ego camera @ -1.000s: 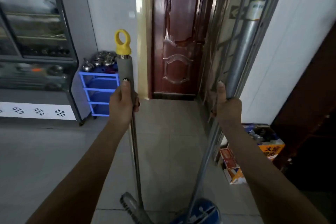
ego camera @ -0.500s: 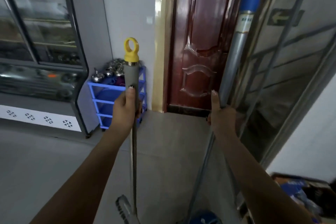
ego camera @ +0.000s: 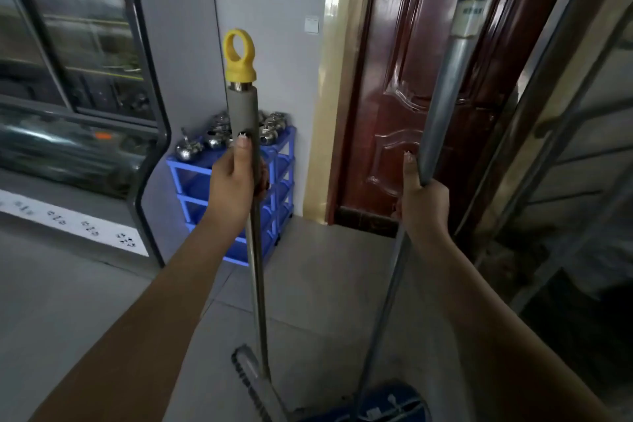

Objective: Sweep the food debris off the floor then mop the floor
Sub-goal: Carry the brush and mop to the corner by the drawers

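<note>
The floor (ego camera: 325, 284) is what I'm here for. On the grey tiles in view I can pick out no food debris, though small crumbs would be too fine to see.

My left hand (ego camera: 236, 181) is wrapped round the grey foam grip of what I take to be the broom (ego camera: 243, 106), with the thumb lying straight up the handle below its yellow ring cap. Its bristled head (ego camera: 246, 370) is down at the tiles by my feet.

My right hand (ego camera: 423, 205) is curled round the metal pole of what looks like the mop (ego camera: 442, 106), thumb also pointing up. Its blue head (ego camera: 394, 402) is low beside the broom head.

Both tools stand nearly upright, so I judge I am carrying them, not working with them. By that reading neither the sweeping nor the mopping has begun. I would need to put the mop aside, sweep, and then mop.

A blue rack (ego camera: 195, 188) topped with shiny metal pots (ego camera: 186, 149) stands ahead against the wall. A dark red door (ego camera: 411, 79) is to its right and a glass display fridge (ego camera: 68, 79) to its left.
</note>
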A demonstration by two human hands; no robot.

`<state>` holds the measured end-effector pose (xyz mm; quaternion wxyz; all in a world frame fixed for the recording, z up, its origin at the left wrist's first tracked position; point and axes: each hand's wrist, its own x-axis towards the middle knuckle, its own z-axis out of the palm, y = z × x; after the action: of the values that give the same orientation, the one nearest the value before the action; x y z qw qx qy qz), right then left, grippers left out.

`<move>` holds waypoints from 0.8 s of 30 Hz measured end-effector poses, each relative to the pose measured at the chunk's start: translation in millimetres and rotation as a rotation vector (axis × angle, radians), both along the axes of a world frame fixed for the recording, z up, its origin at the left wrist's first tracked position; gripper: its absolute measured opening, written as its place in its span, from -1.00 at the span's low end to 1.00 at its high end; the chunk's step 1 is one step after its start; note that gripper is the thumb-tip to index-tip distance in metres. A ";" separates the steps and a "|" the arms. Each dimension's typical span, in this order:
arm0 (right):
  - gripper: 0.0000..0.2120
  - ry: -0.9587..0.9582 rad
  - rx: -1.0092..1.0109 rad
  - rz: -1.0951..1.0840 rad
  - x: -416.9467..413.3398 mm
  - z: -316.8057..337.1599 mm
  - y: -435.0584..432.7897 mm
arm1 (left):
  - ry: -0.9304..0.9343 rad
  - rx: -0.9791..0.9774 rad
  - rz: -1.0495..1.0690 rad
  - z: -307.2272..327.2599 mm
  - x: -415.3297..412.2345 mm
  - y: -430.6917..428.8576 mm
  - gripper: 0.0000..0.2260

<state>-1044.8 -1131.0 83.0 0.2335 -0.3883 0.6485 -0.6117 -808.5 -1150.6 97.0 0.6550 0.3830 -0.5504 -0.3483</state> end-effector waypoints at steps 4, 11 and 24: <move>-0.46 0.015 0.011 0.012 -10.5 -5.7 -79.0 | -0.022 0.018 -0.027 -12.2 -8.9 -87.0 -0.58; -0.43 0.020 -0.037 0.043 -41.1 7.2 -202.2 | -0.081 0.056 -0.047 -1.8 -31.7 -208.7 -0.57; -0.48 0.027 -0.058 0.291 -49.3 -5.2 -464.8 | -0.075 0.117 0.040 -19.3 -66.1 -423.1 -0.50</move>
<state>-1094.2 -1595.8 77.8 0.2997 -0.4930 0.5706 -0.5845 -874.6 -1573.7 77.7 0.6171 0.4443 -0.5456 -0.3522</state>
